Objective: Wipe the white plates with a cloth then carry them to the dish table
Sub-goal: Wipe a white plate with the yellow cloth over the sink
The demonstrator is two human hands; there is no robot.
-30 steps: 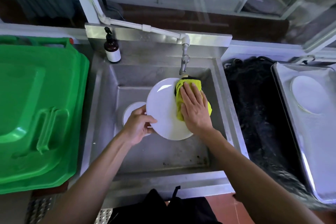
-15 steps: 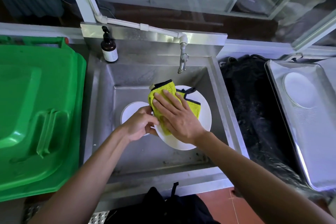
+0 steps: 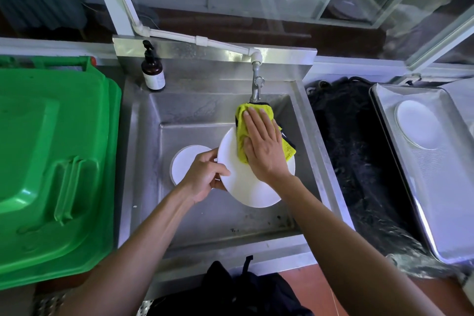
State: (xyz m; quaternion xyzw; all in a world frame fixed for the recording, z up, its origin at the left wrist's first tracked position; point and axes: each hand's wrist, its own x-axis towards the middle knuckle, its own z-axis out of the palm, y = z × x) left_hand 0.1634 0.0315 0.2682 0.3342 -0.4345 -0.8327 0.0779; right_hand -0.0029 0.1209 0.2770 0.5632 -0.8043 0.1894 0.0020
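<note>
The left hand (image 3: 205,177) grips the near-left rim of a white plate (image 3: 246,187), thumb on the face and fingers curled under the edge, holding it tilted over the sink (image 3: 143,161). The right hand (image 3: 264,146) lies flat on the plate's far side, fingers straight and together, pressing a yellow cloth (image 3: 242,131) against the face. The cloth sticks out beyond the fingertips and over the plate's far rim, with its dark-edged corner (image 3: 288,142) showing just right of the hand.

Just left of the left hand, and below it, a second plate (image 3: 184,164) lies on the sink floor, partly hidden by the knuckles. Beyond the right fingertips the tap (image 3: 256,87) hangs close above the cloth. Well left of that, on the sink's back corner, stands a brown pump bottle (image 3: 153,73). Far left of the left hand is a green bin lid (image 3: 51,161). Well right of the right hand, past a dark mat (image 3: 354,161), a third plate (image 3: 418,123) lies on a steel tray (image 3: 448,200).
</note>
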